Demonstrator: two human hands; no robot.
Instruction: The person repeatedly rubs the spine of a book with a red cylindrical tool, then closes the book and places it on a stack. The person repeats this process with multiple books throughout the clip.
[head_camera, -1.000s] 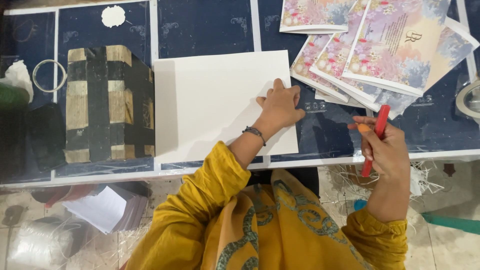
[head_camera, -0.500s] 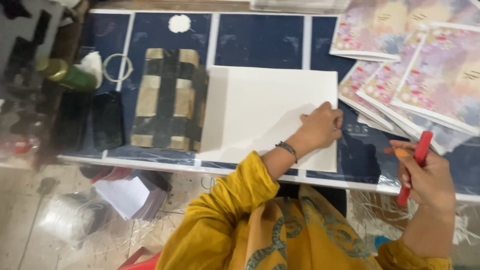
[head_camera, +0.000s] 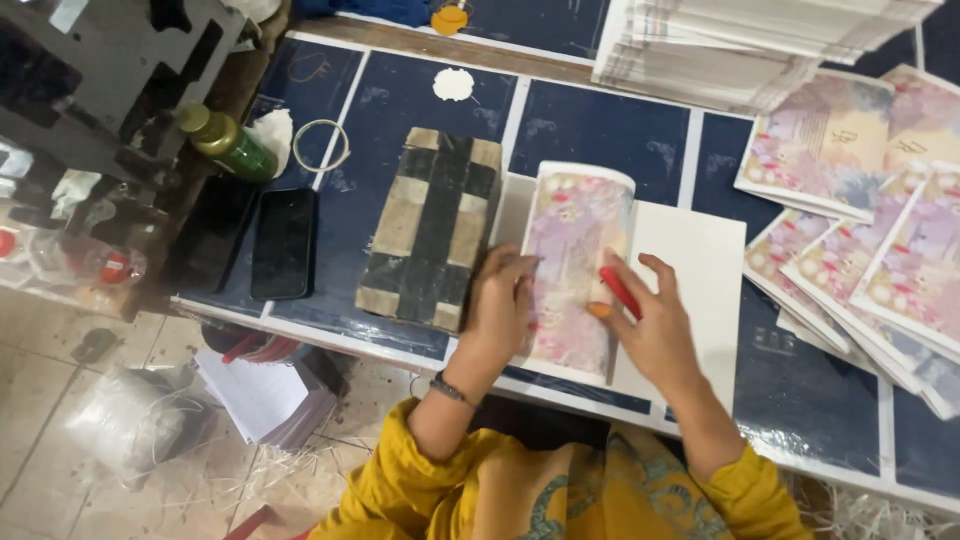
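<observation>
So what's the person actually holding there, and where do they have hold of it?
The right hand grips a red tool by its lower end. The left hand only presses flat on the folded flowery sheet near its left edge.

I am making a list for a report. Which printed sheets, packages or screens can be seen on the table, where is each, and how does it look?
Folded floral sheet: table middle, under left hand and right hand; pink and lilac.
Floral sheets: spread at right, overlapping.
Paper stack: top right, pale edges.
Phone: left, black, screen dark.
Bottle: far left, green, gold cap.
</observation>
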